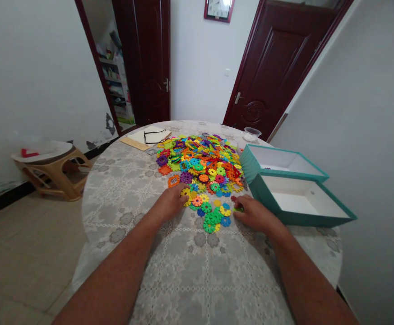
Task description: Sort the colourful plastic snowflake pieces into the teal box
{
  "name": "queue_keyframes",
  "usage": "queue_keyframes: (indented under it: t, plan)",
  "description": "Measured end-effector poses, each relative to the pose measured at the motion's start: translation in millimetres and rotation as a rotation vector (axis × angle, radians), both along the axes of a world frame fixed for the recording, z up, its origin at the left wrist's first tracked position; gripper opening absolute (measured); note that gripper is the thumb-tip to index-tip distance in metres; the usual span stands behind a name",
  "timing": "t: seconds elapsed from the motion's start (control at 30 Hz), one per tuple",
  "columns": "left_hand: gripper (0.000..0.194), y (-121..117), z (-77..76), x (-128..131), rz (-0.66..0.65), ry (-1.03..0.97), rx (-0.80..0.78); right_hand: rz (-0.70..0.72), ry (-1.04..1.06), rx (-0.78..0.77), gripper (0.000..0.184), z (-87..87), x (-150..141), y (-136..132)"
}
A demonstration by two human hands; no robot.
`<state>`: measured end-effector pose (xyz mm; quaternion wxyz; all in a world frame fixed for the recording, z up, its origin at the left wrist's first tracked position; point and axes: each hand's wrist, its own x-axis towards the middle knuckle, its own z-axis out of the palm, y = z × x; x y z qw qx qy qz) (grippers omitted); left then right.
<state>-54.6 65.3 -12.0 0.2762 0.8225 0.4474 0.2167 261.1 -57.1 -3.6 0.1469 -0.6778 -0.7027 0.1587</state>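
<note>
Toothed discs point(213, 217), loose at centre frame: likely light, stiff, slick; best pinched by their rims. Against left hand point(173, 201), a yellow disc point(187, 195), grip unclear; pinched in right hand point(251, 211), a yellow-green piece point(238, 209).

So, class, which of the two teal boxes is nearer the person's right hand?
The front box, beside the right hand and closer to the person; the rear box stands beyond it.
</note>
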Motion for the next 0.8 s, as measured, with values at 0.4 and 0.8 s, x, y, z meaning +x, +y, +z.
queue_keyframes:
  t: [0.4, 0.8]
  plan:
    - [0.051, -3.0, 7.1, 1.3, -0.047, 0.033, -0.026, -0.003, 0.03, -0.193, 0.017, 12.3, 10.3, -6.6]
    - [0.019, -26.6, 26.3, 8.1, -0.324, 0.033, -0.026, 0.075, 0.097, -0.216, 0.018, 18.0, 14.3, -13.5]
